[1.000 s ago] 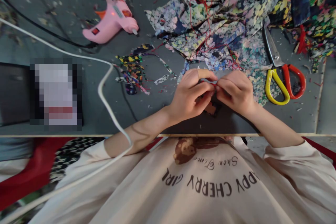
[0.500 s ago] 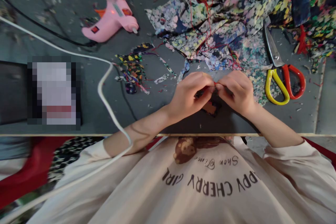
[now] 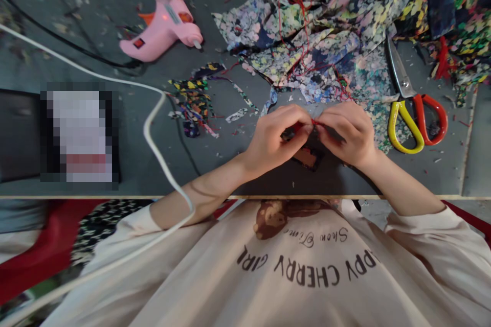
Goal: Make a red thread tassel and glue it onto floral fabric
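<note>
Two bare hands met, fingertips near fingertips, over a grey bench [image 3: 130,171]. The left hand [image 3: 270,135], on the nine o'clock side, and the right hand [image 3: 347,135], at three, each pinched a red strand [image 3: 315,122] tightly between thumb and fingers. The bit on show lay in the small gap between them, running roughly nine to three o'clock, with neither hand nearer. Its ends vanished inside the fingers, so its full length and any knot could not be made out. Towards six o'clock, a brown, dark-edged piece [image 3: 307,157] sat in shadow, partly hidden. At twelve, patterned cloth [image 3: 284,61] ran off the top edge; scissors [image 3: 402,86] lay at two.
</note>
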`<state>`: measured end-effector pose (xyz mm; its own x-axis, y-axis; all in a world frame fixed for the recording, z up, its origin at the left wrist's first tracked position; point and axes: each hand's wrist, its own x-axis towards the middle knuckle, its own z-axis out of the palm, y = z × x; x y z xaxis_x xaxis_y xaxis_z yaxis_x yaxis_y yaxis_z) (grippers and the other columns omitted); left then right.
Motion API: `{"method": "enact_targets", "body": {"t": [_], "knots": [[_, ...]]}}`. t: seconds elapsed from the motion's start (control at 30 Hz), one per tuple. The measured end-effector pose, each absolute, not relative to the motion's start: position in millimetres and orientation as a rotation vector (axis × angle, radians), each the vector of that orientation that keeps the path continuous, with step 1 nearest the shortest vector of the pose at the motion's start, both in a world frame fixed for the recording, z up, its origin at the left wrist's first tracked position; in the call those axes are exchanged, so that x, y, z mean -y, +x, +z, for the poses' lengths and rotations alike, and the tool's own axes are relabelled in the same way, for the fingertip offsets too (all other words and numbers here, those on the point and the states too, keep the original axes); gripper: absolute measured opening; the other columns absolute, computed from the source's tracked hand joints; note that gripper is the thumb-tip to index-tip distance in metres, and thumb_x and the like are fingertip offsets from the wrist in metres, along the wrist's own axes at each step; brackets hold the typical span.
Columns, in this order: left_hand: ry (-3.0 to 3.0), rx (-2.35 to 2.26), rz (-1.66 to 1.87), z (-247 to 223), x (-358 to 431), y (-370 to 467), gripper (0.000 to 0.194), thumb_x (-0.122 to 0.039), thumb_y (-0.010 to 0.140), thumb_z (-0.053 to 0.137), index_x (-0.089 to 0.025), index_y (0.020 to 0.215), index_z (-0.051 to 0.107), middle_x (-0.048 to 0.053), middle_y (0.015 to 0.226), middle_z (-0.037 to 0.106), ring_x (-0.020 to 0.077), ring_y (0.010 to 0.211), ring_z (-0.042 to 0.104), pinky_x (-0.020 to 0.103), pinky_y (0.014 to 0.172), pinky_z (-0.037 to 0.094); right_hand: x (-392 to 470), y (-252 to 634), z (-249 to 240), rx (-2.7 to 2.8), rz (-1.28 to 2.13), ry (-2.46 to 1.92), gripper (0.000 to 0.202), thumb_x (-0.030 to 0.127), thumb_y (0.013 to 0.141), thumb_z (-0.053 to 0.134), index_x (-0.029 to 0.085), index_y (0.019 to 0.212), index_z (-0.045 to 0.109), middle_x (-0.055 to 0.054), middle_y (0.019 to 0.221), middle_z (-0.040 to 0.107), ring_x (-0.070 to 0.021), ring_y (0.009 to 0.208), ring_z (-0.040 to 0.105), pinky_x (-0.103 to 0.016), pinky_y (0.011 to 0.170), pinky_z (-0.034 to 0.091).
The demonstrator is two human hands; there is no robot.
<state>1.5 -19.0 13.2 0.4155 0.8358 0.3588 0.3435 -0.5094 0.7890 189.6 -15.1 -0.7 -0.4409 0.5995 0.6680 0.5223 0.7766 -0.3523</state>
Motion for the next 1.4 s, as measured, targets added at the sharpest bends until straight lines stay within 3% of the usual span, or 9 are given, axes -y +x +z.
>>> {"method": "enact_targets", "body": {"t": [0.37,0.7,0.9,1.07,1.2,1.3,1.4], "knots": [[2.1,-0.997,1.024,13,20,2,0.011,-0.016,0.09,0.053,-0.017,0.08,0.058,0.0,0.078,0.068,0.0108,0.077,0.065,0.024,0.076,0.051,15,188,-3,2.152,0.025,-0.872,0.009,0.014,0.088,0.055,0.021,0.093,0.053,0.0,0.077,0.067,-0.0138,0.07,0.058,-0.027,0.066,0.045],[2.344,-1.052,1.077,5,21,0,0.004,-0.018,0.09,0.056,-0.02,0.087,0.058,0.002,0.101,0.073,0.0144,0.091,0.068,0.031,0.084,0.051,15,188,-4,2.188,-0.027,-0.907,0.006,0.019,0.092,0.048,0.022,0.088,0.051,0.001,0.073,0.061,-0.0132,0.067,0.054,-0.028,0.063,0.041],[2.411,-1.002,1.105,0,20,0,0.007,-0.015,0.088,0.056,-0.021,0.09,0.058,-0.001,0.102,0.073,0.0134,0.092,0.068,0.033,0.093,0.051,16,187,-4,2.152,0.036,-0.901,0.006,0.018,0.092,0.049,0.021,0.088,0.052,0.001,0.07,0.059,-0.0138,0.065,0.052,-0.027,0.063,0.041],[2.317,-1.006,1.008,4,20,-1,0.008,-0.016,0.088,0.053,-0.019,0.083,0.059,0.0,0.082,0.07,0.013,0.079,0.066,0.028,0.079,0.052,19,183,1,2.07,0.259,-0.932,0.009,0.016,0.09,0.051,0.02,0.082,0.053,0.001,0.068,0.059,-0.0131,0.065,0.052,-0.026,0.062,0.042],[2.171,-1.0,0.966,9,20,1,0.01,-0.014,0.086,0.053,-0.018,0.08,0.058,0.001,0.081,0.069,0.0122,0.078,0.065,0.024,0.075,0.051,19,183,6,2.101,0.387,-0.979,0.013,0.014,0.087,0.05,0.02,0.075,0.051,0.002,0.063,0.056,-0.013,0.062,0.052,-0.025,0.06,0.042],[2.041,-0.989,0.922,12,19,1,0.01,-0.014,0.086,0.052,-0.018,0.078,0.057,0.001,0.081,0.069,0.0115,0.078,0.065,0.023,0.073,0.05,18,186,7,2.118,0.353,-0.953,0.005,0.016,0.086,0.052,0.019,0.086,0.056,-0.002,0.075,0.065,-0.0153,0.072,0.06,-0.028,0.066,0.047],[1.974,-0.996,0.907,14,18,0,0.011,-0.015,0.086,0.053,-0.017,0.077,0.057,0.001,0.078,0.068,0.0106,0.073,0.064,0.021,0.069,0.049,16,189,4,2.135,0.274,-0.852,0.014,0.016,0.087,0.056,0.018,0.1,0.059,-0.005,0.089,0.072,-0.0162,0.081,0.066,-0.029,0.072,0.05]]}}
